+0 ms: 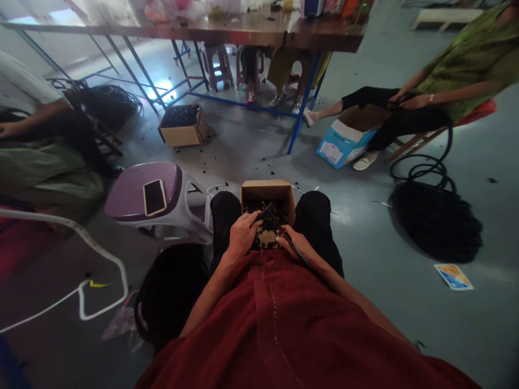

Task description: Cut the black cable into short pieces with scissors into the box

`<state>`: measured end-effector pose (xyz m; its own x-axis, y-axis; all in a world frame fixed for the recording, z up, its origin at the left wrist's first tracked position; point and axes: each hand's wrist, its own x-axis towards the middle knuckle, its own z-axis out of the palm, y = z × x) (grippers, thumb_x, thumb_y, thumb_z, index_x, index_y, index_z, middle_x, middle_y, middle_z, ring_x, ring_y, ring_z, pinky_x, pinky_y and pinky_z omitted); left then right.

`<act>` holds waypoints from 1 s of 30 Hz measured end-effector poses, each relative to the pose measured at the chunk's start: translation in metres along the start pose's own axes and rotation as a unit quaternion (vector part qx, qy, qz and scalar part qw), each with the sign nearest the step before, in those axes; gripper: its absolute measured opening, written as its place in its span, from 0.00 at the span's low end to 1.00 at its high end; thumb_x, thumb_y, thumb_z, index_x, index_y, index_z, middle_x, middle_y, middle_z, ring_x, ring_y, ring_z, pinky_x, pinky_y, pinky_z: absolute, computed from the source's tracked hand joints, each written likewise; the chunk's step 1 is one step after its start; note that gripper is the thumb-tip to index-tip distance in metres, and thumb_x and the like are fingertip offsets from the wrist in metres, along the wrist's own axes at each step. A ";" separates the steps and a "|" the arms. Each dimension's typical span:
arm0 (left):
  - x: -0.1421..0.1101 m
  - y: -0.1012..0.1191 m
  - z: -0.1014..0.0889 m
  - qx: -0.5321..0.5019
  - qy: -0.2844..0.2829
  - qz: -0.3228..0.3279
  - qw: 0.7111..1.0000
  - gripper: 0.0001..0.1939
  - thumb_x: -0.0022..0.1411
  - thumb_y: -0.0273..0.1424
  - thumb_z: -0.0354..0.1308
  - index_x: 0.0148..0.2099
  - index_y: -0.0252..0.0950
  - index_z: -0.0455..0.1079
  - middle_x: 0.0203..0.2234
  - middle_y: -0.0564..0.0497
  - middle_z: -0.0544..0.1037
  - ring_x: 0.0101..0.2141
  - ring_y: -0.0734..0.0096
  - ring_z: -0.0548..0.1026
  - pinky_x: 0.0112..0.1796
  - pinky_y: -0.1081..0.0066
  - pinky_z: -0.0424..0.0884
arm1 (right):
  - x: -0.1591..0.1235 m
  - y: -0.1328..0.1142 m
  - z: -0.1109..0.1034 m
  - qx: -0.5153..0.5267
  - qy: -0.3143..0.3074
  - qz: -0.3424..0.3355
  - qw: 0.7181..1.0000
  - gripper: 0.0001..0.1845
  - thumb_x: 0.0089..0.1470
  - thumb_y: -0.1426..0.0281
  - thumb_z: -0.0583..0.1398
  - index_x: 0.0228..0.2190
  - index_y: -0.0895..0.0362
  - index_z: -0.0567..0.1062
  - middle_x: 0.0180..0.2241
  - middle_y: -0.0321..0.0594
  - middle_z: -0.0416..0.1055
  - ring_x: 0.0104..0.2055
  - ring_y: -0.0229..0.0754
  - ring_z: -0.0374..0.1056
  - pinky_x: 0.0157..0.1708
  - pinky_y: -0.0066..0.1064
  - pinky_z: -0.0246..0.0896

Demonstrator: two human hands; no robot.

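Observation:
My left hand (pixel 242 233) is closed around a short, dark stick-like piece (pixel 266 211), which points up and to the right over a small open cardboard box (pixel 267 186). Fingers bent, my right hand (pixel 298 243) grips a thin black strip (pixel 299 253) that runs back along the palm towards the wrist. The two hands are a little apart above the box. Between my knees, the box contains many small black pieces (pixel 253 205), with some bare cardboard showing. Too little detail shows to tell the exact kind of either held piece.
A phone (pixel 154 197) lies on a purple stool (pixel 121 189) to the left. Black coils (pixel 438 221) lie on the floor at right. Another box of black pieces (pixel 182 135) stands ahead, near a long table (pixel 194 33). Co-workers sit on both sides; a blue box (pixel 340 143) stands by one.

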<state>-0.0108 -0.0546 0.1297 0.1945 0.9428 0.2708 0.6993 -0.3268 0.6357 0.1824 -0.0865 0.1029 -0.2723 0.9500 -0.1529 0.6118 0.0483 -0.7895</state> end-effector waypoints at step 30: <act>0.003 -0.008 -0.010 -0.272 -0.192 -0.165 0.929 0.19 0.60 0.41 0.44 0.33 0.32 0.68 0.19 0.56 0.67 0.18 0.82 0.60 0.20 0.79 0.56 | 0.002 0.007 -0.005 -0.078 -0.024 -0.053 0.995 0.18 0.53 0.66 0.51 0.45 0.59 0.62 0.40 0.45 0.68 0.39 0.41 0.65 0.39 0.30 0.58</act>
<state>-0.0225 -0.0497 0.1333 0.3350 0.9174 -0.2149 0.3347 0.0974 0.9373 0.1900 -0.0823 0.1002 -0.3743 0.9215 -0.1039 0.6844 0.1989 -0.7014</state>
